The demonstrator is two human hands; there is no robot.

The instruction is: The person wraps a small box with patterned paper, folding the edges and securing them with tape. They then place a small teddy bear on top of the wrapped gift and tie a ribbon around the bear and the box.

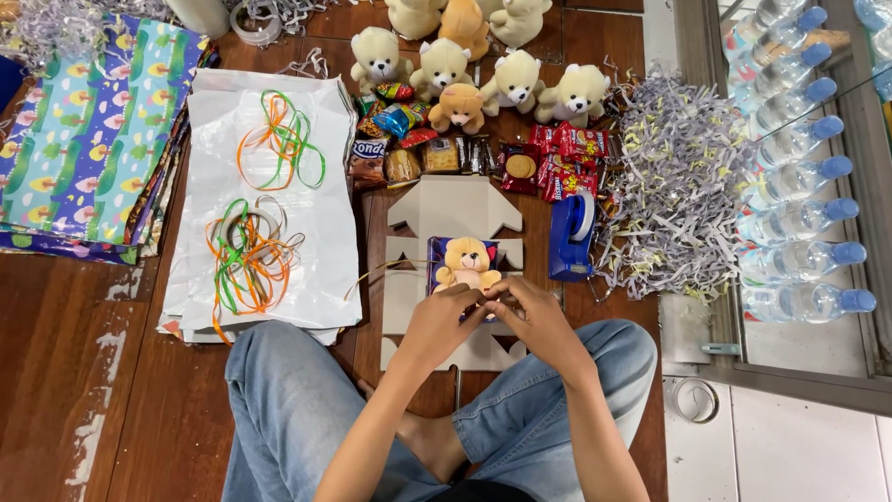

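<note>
A small tan teddy bear point(467, 263) lies on a dark blue packet inside an unfolded beige cardboard box blank point(452, 209) on the wooden floor. My left hand point(444, 322) and my right hand point(530, 314) meet just below the bear, fingertips pinched together on something small that I cannot make out. A thin gold ribbon point(372, 274) trails off to the left of the bear. Both hands rest over the near part of the cardboard.
Several teddy bears point(444, 65) and snack packets point(557, 153) lie beyond the box. A blue tape dispenser point(570, 237), shredded paper point(678, 186) and water bottles point(799, 177) are right. White bags with ribbons point(269, 195) and patterned wrapping paper point(84, 139) are left.
</note>
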